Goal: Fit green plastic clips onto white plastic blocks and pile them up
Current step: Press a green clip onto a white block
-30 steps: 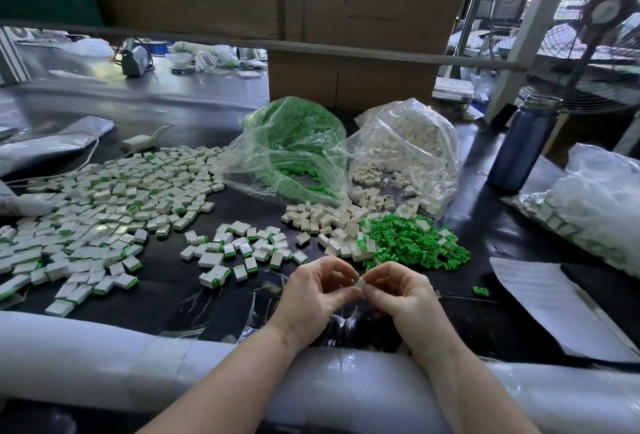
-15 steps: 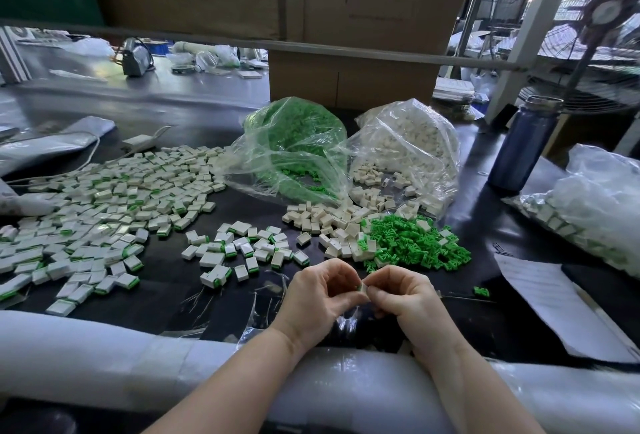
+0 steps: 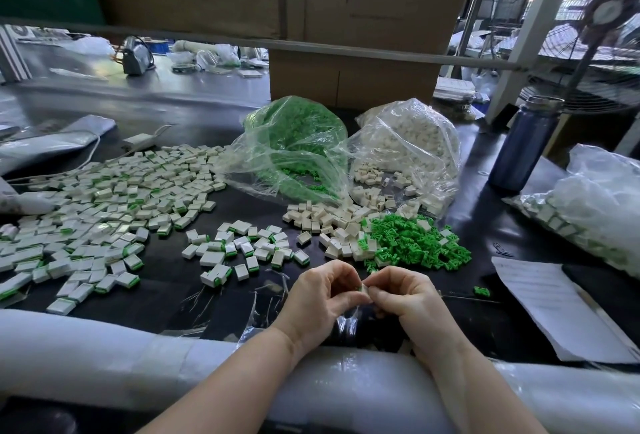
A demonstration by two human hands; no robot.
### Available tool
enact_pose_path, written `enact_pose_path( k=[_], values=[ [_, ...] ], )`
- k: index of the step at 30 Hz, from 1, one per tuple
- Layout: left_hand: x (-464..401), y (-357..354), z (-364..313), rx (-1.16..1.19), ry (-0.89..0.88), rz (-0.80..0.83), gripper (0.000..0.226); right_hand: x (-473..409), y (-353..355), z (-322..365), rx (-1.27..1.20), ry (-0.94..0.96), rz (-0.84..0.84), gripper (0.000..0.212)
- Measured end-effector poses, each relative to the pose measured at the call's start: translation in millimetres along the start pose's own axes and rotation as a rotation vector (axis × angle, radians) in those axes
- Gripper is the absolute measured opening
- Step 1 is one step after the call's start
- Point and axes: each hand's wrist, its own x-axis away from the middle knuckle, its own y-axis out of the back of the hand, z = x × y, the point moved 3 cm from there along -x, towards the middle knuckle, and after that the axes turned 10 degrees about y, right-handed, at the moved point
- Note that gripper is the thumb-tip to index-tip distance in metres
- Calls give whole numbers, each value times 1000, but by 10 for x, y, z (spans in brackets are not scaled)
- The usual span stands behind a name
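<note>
My left hand (image 3: 322,298) and my right hand (image 3: 403,298) meet fingertip to fingertip near the table's front edge. Between them they pinch one small white block (image 3: 364,289) with a bit of green at its edge; most of it is hidden by my fingers. Just beyond the hands lies a heap of loose green clips (image 3: 415,243), with bare white blocks (image 3: 329,222) to its left. A small group of fitted blocks (image 3: 242,250) lies left of the hands, and a wide spread of fitted blocks (image 3: 104,205) covers the table's left.
A clear bag of green clips (image 3: 294,146) and a clear bag of white blocks (image 3: 412,143) sit behind the heaps. A blue bottle (image 3: 523,146) stands at right, with a filled plastic bag (image 3: 595,212) and a paper sheet (image 3: 554,302). A padded white roll (image 3: 104,357) lines the front edge.
My two hands have stayed together on the small block, with only slight finger shifts. Nothing on the table has moved.
</note>
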Motion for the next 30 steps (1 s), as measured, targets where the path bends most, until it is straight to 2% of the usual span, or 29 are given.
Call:
enact_pose_path(
  k=[16,22,30],
  values=[
    [-4,5,-2,70,40,29,19,-1,25,2,-3,73,-89,21],
    [-6,39,2,120,67,-36,12,-11,44,-9,40,101,-105,29],
    [-37,51,78,62,140,-68,11,1,34,18,112,141,-105,23]
  ],
)
